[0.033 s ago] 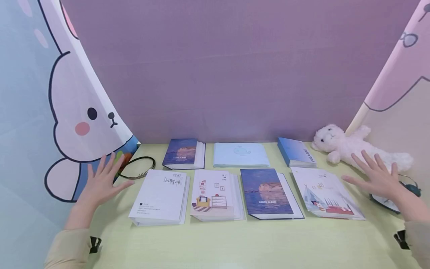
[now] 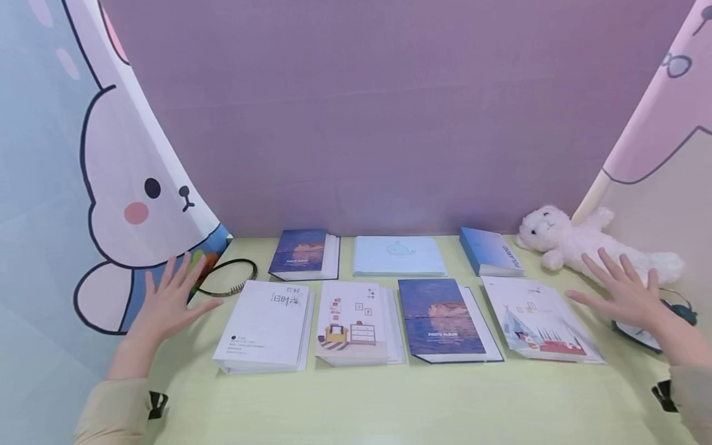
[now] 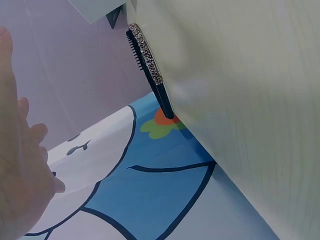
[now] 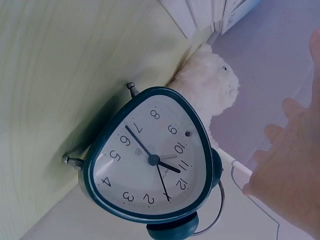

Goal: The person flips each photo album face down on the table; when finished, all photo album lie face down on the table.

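Several photo albums lie in two rows on a pale green table. My left hand hovers open with spread fingers, just left of a white album and near a black headband. My right hand hovers open with spread fingers, right of an album with a tent picture and above a teal alarm clock. Neither hand holds anything. In the wrist views, the left hand is beside the headband, and the right hand is next to the clock.
A white plush bear lies at the back right. Between the outer albums lie a room-picture album and a dark seascape album. A purple wall and cartoon curtains enclose the table.
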`<state>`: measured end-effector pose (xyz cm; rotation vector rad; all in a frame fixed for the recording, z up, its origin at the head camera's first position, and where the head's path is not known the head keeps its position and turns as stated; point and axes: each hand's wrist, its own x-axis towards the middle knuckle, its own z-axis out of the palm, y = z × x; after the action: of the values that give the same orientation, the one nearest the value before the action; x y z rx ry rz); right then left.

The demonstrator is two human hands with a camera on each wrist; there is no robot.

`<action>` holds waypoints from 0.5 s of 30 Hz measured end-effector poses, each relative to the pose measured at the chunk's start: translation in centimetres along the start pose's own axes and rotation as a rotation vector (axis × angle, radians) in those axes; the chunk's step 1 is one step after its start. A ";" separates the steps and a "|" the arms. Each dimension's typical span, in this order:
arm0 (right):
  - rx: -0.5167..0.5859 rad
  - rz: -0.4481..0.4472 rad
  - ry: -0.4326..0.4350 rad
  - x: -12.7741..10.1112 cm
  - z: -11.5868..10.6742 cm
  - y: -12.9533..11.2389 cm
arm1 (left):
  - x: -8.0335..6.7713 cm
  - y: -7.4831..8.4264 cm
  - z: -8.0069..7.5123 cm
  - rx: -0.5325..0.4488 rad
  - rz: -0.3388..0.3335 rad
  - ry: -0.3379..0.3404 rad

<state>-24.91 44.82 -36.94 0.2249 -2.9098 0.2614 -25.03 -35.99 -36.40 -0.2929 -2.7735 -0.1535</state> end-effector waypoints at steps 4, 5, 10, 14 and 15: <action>-0.002 -0.003 -0.001 0.1 -0.1 -0.3 | 0.1 0.0 -0.2 0.004 -0.003 -0.002; -0.003 -0.003 0.000 0.1 -0.2 -0.4 | 0.1 0.1 -0.2 0.004 -0.004 -0.002; -0.023 0.018 0.009 0.1 -0.2 -0.7 | 0.2 0.2 -0.3 0.006 -0.006 -0.008; -0.030 0.032 0.019 0.0 -0.1 -0.8 | 0.1 0.3 -0.5 0.008 -0.009 -0.010; -0.029 0.030 0.021 0.0 -0.1 -0.8 | 0.0 0.4 -0.5 0.009 -0.010 -0.012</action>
<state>-24.71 44.06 -36.73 0.1728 -2.8961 0.2256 -24.80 -35.69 -35.96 -0.2779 -2.7874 -0.1422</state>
